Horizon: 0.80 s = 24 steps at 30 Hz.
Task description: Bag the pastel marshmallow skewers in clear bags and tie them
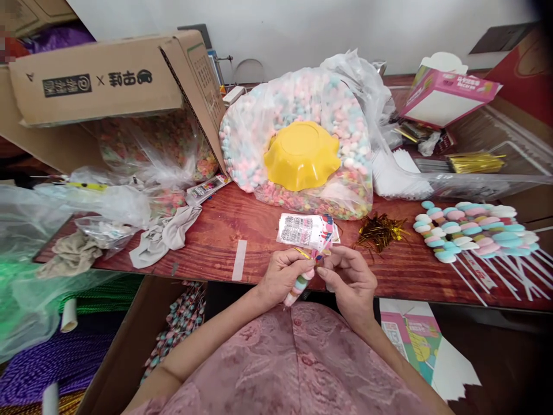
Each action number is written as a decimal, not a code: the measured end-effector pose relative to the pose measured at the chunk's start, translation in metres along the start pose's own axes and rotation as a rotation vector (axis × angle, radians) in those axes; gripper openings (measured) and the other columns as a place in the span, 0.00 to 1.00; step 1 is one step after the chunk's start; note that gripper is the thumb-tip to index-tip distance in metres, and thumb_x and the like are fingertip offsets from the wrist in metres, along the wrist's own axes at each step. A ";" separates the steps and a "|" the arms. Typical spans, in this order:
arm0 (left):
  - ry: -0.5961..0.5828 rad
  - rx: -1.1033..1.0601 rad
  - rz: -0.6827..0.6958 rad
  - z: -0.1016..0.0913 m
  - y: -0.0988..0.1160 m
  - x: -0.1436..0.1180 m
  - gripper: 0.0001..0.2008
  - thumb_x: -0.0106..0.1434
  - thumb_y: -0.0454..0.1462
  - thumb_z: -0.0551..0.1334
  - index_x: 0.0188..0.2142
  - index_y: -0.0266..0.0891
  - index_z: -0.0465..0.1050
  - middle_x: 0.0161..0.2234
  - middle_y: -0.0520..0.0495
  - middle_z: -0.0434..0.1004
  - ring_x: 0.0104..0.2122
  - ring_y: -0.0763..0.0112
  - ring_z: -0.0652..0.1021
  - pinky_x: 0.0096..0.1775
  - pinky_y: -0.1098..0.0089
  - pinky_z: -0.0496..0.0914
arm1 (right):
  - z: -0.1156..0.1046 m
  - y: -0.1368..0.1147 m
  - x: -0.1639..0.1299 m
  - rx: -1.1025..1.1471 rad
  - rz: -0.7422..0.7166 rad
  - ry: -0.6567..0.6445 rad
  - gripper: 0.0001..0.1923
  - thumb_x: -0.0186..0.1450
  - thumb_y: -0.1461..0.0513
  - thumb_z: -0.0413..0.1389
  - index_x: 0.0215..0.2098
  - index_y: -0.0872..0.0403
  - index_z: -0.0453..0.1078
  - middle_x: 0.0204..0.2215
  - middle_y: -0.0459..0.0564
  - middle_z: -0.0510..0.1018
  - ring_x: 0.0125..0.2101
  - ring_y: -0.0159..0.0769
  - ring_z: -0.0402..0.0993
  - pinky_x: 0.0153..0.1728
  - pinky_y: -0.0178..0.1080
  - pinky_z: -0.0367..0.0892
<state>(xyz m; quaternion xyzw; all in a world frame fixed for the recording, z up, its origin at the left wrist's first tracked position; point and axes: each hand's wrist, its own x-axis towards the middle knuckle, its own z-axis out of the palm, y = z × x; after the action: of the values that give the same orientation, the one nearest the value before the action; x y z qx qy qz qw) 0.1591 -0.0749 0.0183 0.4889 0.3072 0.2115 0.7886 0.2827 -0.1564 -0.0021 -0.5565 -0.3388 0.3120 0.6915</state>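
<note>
A short stick of pastel marshmallows (299, 285) in pink, blue, white and brown hangs tilted below my left hand (283, 276), which is closed around its upper end. Above the fingers sticks up a printed tag or wrapper top (320, 251) with pink and blue on it. A gold twist tie (302, 252) crosses at this neck. My right hand (352, 279) is closed in a pinch on the other side of the neck, at the tie; its fingertips partly hide it. Just behind lie a stack of printed cards (305, 229) and a heap of gold twist ties (380, 231).
Finished marshmallow skewers (479, 230) lie on the right. A yellow bowl (302, 154) sits upside down on a large bag of marshmallows (242, 144). A clear plastic bin (488, 185) stands back right, a cardboard box (103, 80) back left. A cloth (166, 236) lies left.
</note>
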 end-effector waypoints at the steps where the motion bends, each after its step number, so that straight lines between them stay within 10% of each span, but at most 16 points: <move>1: -0.002 0.013 0.019 0.000 0.001 0.000 0.15 0.60 0.45 0.62 0.23 0.37 0.67 0.10 0.58 0.61 0.07 0.80 0.60 0.10 0.77 0.49 | 0.001 0.000 -0.002 0.013 0.019 0.017 0.13 0.57 0.62 0.64 0.40 0.49 0.72 0.24 0.41 0.71 0.24 0.28 0.64 0.25 0.33 0.60; 7: -0.003 0.261 0.191 -0.003 0.007 0.005 0.15 0.57 0.43 0.65 0.20 0.35 0.72 0.25 0.49 0.72 0.20 0.81 0.69 0.21 0.78 0.61 | -0.015 0.006 0.015 0.130 0.396 -0.260 0.13 0.54 0.54 0.66 0.27 0.55 0.71 0.18 0.40 0.66 0.18 0.24 0.54 0.18 0.31 0.49; 11: -0.151 0.243 -0.099 -0.009 0.015 0.007 0.12 0.52 0.41 0.66 0.20 0.35 0.73 0.18 0.51 0.69 0.16 0.80 0.65 0.18 0.77 0.56 | -0.028 0.000 0.035 0.063 0.444 -0.666 0.19 0.52 0.49 0.66 0.24 0.55 0.68 0.16 0.40 0.63 0.17 0.25 0.54 0.18 0.31 0.49; 19: -0.419 0.026 -0.535 -0.022 0.025 0.005 0.02 0.40 0.32 0.68 0.18 0.35 0.78 0.16 0.49 0.74 0.16 0.75 0.71 0.20 0.76 0.64 | -0.026 -0.046 0.018 -0.684 -0.976 -0.860 0.13 0.66 0.70 0.46 0.37 0.54 0.71 0.26 0.50 0.74 0.27 0.36 0.68 0.34 0.43 0.67; 24: -0.579 0.123 -0.627 -0.020 0.035 0.006 0.02 0.40 0.31 0.67 0.18 0.37 0.78 0.17 0.49 0.75 0.16 0.74 0.71 0.17 0.76 0.65 | -0.024 -0.056 0.022 -0.662 -1.162 -0.992 0.14 0.67 0.69 0.45 0.44 0.58 0.71 0.28 0.53 0.75 0.27 0.37 0.68 0.31 0.44 0.67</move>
<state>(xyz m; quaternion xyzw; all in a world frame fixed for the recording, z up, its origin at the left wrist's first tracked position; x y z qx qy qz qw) 0.1487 -0.0432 0.0414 0.4571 0.2187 -0.2029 0.8379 0.3182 -0.1629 0.0519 -0.2657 -0.9116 -0.0013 0.3136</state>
